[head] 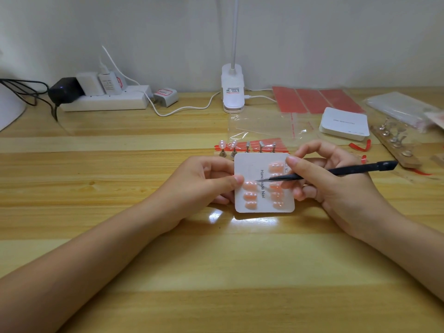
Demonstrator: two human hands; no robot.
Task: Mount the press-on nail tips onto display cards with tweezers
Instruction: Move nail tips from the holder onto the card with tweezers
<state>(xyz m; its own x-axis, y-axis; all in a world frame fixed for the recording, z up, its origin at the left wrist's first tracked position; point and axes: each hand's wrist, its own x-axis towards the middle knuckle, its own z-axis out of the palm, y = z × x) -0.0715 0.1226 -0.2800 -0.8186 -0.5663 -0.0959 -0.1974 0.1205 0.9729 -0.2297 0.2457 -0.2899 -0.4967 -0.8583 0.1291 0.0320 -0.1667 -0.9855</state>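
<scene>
The left hand (pixel 206 181) is gripping the white square display card (pixel 264 203) above the desk's middle, fingers curled round its edge. The right hand (pixel 336 179) is pinching slim black tweezers (pixel 336 171), tips over the glossy pink nail tips (pixel 249 186). Next, probably: fetching the pearly tips on stands (pixel 228 147).

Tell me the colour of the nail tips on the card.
Pale peach-pink nail tips on the white display card, seen in the head view.
</scene>
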